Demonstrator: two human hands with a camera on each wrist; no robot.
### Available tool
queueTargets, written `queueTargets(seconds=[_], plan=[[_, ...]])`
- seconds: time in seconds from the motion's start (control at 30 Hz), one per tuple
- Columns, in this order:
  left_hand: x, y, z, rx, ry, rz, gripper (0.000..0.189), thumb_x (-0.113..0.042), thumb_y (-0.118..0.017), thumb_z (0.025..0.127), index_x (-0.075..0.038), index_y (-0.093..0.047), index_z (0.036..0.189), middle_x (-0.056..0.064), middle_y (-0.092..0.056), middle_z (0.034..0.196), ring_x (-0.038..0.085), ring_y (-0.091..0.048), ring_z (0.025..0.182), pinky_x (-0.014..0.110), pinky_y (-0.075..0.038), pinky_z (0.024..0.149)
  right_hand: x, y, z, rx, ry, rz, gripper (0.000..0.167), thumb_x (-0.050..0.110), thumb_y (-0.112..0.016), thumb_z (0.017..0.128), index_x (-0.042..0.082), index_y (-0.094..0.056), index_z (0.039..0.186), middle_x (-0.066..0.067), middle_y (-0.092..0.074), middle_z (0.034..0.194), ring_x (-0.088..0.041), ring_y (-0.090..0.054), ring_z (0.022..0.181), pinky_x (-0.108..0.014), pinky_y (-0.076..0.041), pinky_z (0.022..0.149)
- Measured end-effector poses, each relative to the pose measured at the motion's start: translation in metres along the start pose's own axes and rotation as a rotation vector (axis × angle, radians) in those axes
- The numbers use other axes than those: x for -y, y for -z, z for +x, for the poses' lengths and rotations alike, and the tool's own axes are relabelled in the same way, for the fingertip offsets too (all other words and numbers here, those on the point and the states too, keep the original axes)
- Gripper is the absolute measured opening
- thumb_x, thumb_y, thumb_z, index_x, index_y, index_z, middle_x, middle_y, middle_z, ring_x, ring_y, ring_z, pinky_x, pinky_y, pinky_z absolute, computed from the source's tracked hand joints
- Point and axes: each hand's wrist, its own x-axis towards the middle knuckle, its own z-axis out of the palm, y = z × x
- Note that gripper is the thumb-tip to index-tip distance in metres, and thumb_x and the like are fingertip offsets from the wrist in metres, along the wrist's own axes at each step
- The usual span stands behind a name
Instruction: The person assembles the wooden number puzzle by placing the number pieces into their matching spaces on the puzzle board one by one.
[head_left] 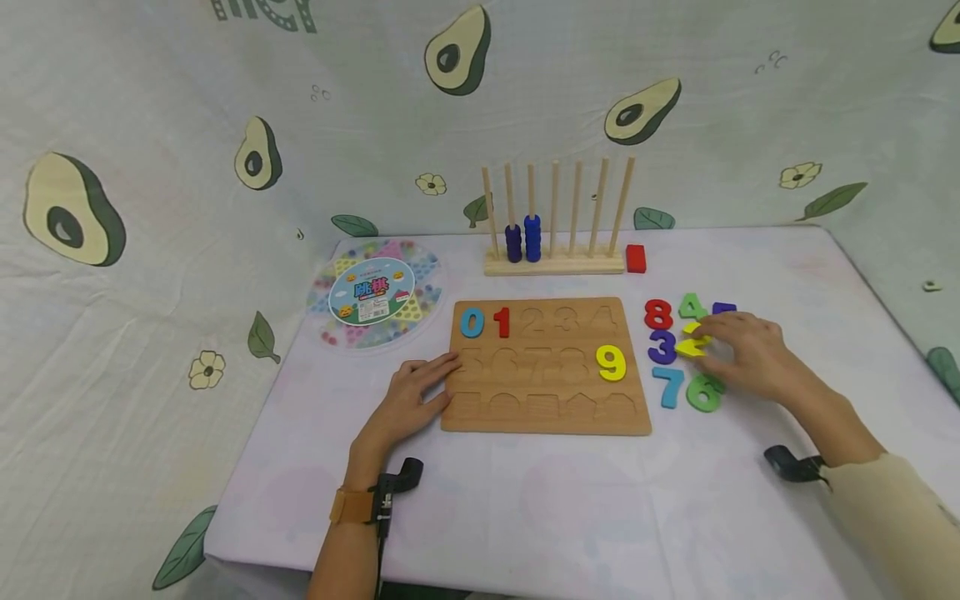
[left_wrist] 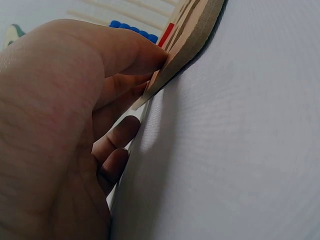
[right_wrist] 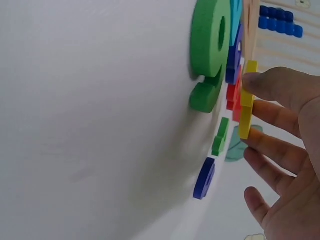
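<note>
My right hand (head_left: 750,354) pinches a yellow number piece (head_left: 690,347) between thumb and fingers, lifted off the table in the right wrist view; fingers partly cover it, so its digit is unclear. Around it lie a red 8 (head_left: 658,315), green 4 (head_left: 692,306), purple 3 (head_left: 662,347), blue 7 (head_left: 667,387), green 6 (head_left: 705,392) and a partly hidden purple piece (head_left: 724,307). My left hand (head_left: 411,400) rests at the left edge of the wooden number board (head_left: 547,417), thumb and fingertips touching it. The board holds a blue 0 (head_left: 472,322), red 1 (head_left: 502,322) and yellow 9 (head_left: 611,363).
Behind the board stands a wooden peg rack (head_left: 555,265) with blue beads (head_left: 532,239) on two pegs. A red block (head_left: 635,258) sits at its right end. To the back left lies a round clear package (head_left: 375,292) of coloured pieces. White cloth covers the table (head_left: 540,508).
</note>
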Motion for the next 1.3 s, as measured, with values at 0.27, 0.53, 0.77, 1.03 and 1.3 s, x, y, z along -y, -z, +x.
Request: queueTargets(seconds=[0.27,0.53,0.77,1.03,1.3], plan=[[0.002,-0.001,0.000,-0.003,0.000,0.007,0.049,-0.027,-0.061,0.099,-0.022,-0.053,0.148,-0.008,-0.043,0.155,0.027,-0.043,0.118,0.050,-0.030,0.100,0.011,0.006,0.005,-0.006,0.035,-0.022,0.043,0.019,-0.080,0.083,0.001,-0.067,0.121,-0.029,-0.054,0.134,-0.052,-0.033,0.129,-0.069,-0.022,0.098],[0.000,-0.001,-0.001,-0.012,0.001,-0.013,0.049,-0.025,-0.062,0.099,-0.022,-0.053,0.148,-0.007,-0.043,0.155,0.028,-0.043,0.120,0.052,-0.031,0.099,0.027,0.009,0.012,0.011,0.041,0.003,0.041,0.016,-0.080,0.082,0.002,-0.068,0.118,-0.027,-0.053,0.135,-0.050,-0.032,0.131,-0.069,-0.020,0.099],[0.001,-0.002,-0.001,-0.016,-0.005,-0.007,0.049,-0.027,-0.061,0.100,-0.023,-0.052,0.148,-0.007,-0.042,0.156,0.027,-0.042,0.121,0.052,-0.031,0.100,0.039,0.009,0.017,0.013,0.059,0.015,0.043,0.016,-0.080,0.082,0.002,-0.067,0.121,-0.027,-0.053,0.136,-0.049,-0.031,0.133,-0.068,-0.020,0.101],[0.001,-0.002,0.000,-0.008,0.007,0.008,0.050,-0.027,-0.062,0.099,-0.025,-0.052,0.149,-0.010,-0.042,0.156,0.025,-0.042,0.120,0.049,-0.031,0.097,0.050,0.011,0.022,0.021,0.081,0.019,0.042,0.017,-0.080,0.083,0.003,-0.068,0.121,-0.026,-0.054,0.136,-0.047,-0.033,0.133,-0.067,-0.021,0.100],[-0.001,0.000,-0.001,-0.016,0.000,0.006,0.051,-0.026,-0.062,0.099,-0.023,-0.052,0.148,-0.008,-0.042,0.156,0.026,-0.042,0.120,0.050,-0.031,0.097,0.058,0.007,0.028,0.021,0.115,0.015,0.044,0.019,-0.081,0.082,0.003,-0.068,0.121,-0.024,-0.056,0.135,-0.045,-0.037,0.131,-0.067,-0.023,0.100]])
